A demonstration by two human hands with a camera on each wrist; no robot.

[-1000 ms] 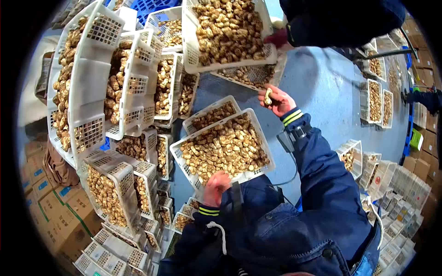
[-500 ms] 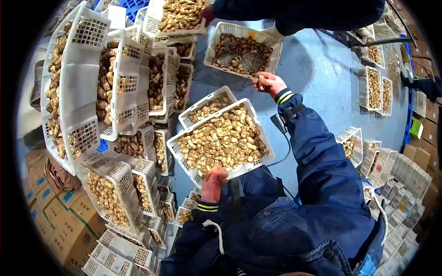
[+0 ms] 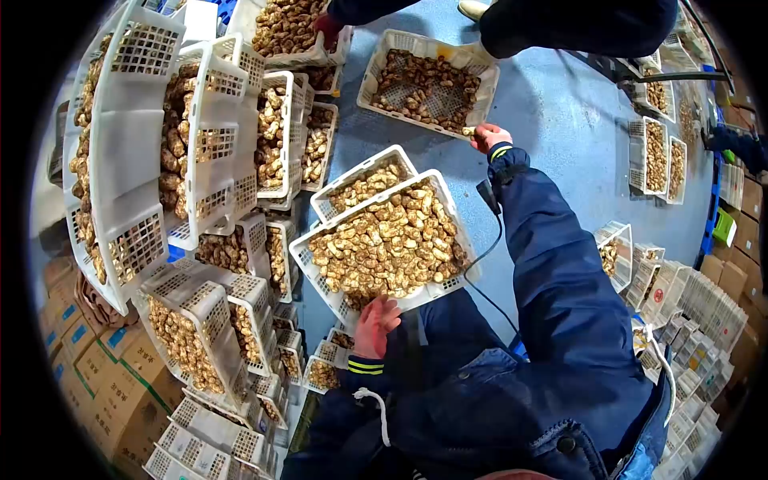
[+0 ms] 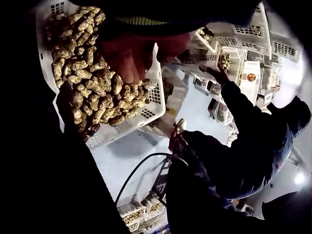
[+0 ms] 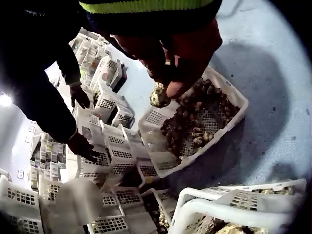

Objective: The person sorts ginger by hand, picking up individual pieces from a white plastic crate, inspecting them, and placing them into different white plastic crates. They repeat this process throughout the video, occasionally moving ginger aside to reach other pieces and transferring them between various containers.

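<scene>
My right hand point(image 3: 490, 138) reaches forward to the near right corner of a partly filled white basket point(image 3: 382, 102) on the floor. It pinches a small, stubby brown-and-cream mushroom point(image 5: 160, 96) between thumb and fingers, over that basket's edge in the right wrist view. Closer to me a white basket point(image 3: 460, 232) heaped with mottled mushrooms point(image 3: 384, 248) lies tilted, overlapping another filled basket point(image 3: 324, 204). My left hand point(image 3: 376, 326) rests at its near rim. Loosely bent fingers point(image 4: 129, 73) lie over the mushrooms there, without holding one.
Stacked filled baskets point(image 3: 144, 152) rise along my left, with cardboard boxes point(image 3: 120, 400) below. Across from me, another person's gloved hand point(image 3: 328, 30) is at a full basket point(image 3: 312, 58); their dark leg point(image 3: 576, 28) stands near the far basket. A cable point(image 3: 500, 240) hangs from my right wrist.
The other person's heaped basket has moved left onto the stacks, uncovering the partly filled one. My right hand has turned over and moved down to that basket's corner, still pinching a mushroom.
</scene>
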